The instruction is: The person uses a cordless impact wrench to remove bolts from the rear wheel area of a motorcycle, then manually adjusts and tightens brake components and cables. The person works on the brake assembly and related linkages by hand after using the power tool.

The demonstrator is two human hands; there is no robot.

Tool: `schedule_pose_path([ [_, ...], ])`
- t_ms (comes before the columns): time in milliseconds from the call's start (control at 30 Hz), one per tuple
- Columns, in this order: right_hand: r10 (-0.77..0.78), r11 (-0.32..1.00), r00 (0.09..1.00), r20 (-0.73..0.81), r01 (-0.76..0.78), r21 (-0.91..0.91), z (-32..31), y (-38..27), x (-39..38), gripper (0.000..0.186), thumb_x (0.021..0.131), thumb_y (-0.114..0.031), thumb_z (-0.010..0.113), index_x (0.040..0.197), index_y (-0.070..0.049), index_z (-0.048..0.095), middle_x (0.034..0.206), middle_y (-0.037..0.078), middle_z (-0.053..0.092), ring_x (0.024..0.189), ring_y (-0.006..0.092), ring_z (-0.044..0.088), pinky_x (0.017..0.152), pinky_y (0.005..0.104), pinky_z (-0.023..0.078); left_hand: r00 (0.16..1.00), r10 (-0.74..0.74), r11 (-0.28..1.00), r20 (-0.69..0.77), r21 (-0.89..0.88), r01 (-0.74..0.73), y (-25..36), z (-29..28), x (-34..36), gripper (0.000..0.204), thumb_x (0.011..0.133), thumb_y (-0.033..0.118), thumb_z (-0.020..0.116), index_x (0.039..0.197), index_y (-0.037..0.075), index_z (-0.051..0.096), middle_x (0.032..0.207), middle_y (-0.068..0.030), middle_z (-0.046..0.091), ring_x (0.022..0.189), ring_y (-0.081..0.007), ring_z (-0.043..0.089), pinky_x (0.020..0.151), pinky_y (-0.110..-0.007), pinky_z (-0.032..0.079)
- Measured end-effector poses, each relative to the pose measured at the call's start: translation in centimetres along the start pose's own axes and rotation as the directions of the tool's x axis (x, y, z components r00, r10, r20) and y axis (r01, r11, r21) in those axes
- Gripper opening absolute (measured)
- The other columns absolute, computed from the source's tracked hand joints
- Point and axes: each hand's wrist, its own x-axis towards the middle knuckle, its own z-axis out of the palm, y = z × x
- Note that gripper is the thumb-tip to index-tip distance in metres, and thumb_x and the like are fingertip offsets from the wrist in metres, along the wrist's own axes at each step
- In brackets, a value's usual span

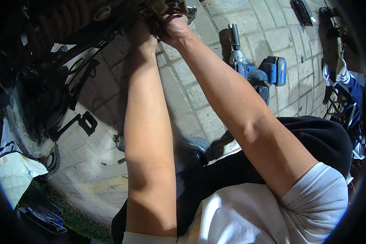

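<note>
Both my arms stretch up to the top edge of the view, into the dark metal underparts of a vehicle. My right hand point(175, 29) is curled closed against a metal part point(157, 5) there; what its fingers hold is hidden. Beside it on the left, my left hand point(142, 37) reaches into shadow, and its fingers do not show. A coil spring point(65, 20) is visible among the dark parts at the upper left. On the paving, right of my right forearm, lies a blue cordless impact wrench point(248, 69) with a long socket on its nose.
Light paving blocks point(195, 97) cover the ground. A dark, angled bracket-like piece point(84, 123) is at the left. A long black object point(302, 12) lies at the far right. My dark shoe point(193, 148) stands between my arms. Bags and cloth point(349, 89) line the right rim.
</note>
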Motion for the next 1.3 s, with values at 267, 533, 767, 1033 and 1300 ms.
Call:
schedule_pose_path([
  [267,-0.058,0.998,0.992,-0.113,0.057,-0.012,0.9,-0.2,-0.2,0.013,0.082,0.002,0.060,0.093,-0.005,0.063,0.088,0.007,0.064,0.076,0.0201,0.062,0.065,0.0320,0.053,0.995,-0.102,0.941,-0.022,-0.328,0.089,1.3,1.5,-0.2,0.027,0.087,0.017,0.061,0.112,0.007,0.059,0.095,-0.0045,0.064,0.084,-0.0167,0.061,0.073,-0.028,0.050],
  [533,0.147,0.964,0.977,-0.157,-0.106,0.242,1.1,-0.4,-1.3,0.016,0.090,-0.007,0.052,0.103,-0.005,0.060,0.098,0.010,0.064,0.090,0.0253,0.062,0.080,0.0418,0.053,0.991,-0.029,0.991,-0.131,-0.134,0.011,0.7,2.1,-1.5,0.041,0.092,0.029,0.054,0.125,0.005,0.050,0.115,-0.0062,0.058,0.101,-0.0171,0.058,0.083,-0.031,0.049],
  [767,0.087,0.833,0.996,0.011,-0.079,0.547,0.3,0.2,-1.4,0.023,0.085,-0.012,0.044,0.099,-0.004,0.062,0.094,0.013,0.065,0.091,0.0299,0.059,0.090,0.0438,0.046,0.968,-0.035,0.989,0.248,-0.130,0.069,0.5,-1.0,-0.2,0.039,0.093,0.028,0.050,0.128,0.011,0.051,0.116,-0.0087,0.058,0.105,-0.0191,0.056,0.090,-0.030,0.045],
  [1033,0.090,0.864,0.955,-0.282,0.066,0.500,1.8,0.1,-1.9,0.029,0.084,-0.008,0.037,0.098,-0.001,0.062,0.096,0.015,0.064,0.090,0.0332,0.060,0.083,0.0527,0.049,0.983,-0.115,0.992,-0.142,-0.058,0.108,2.4,2.7,-1.7,0.030,0.093,0.025,0.051,0.113,0.003,0.056,0.101,-0.0079,0.059,0.088,-0.0168,0.056,0.074,-0.030,0.048],
  [1300,0.109,0.881,0.953,-0.283,0.039,0.471,2.8,-0.5,-2.2,0.031,0.087,-0.008,0.033,0.101,0.003,0.059,0.100,0.020,0.061,0.096,0.0365,0.058,0.090,0.0538,0.047,0.978,-0.084,0.992,-0.191,0.077,0.101,2.6,2.9,-2.2,0.026,0.091,0.023,0.054,0.111,0.005,0.058,0.104,-0.0075,0.060,0.092,-0.0176,0.059,0.077,-0.031,0.049],
])
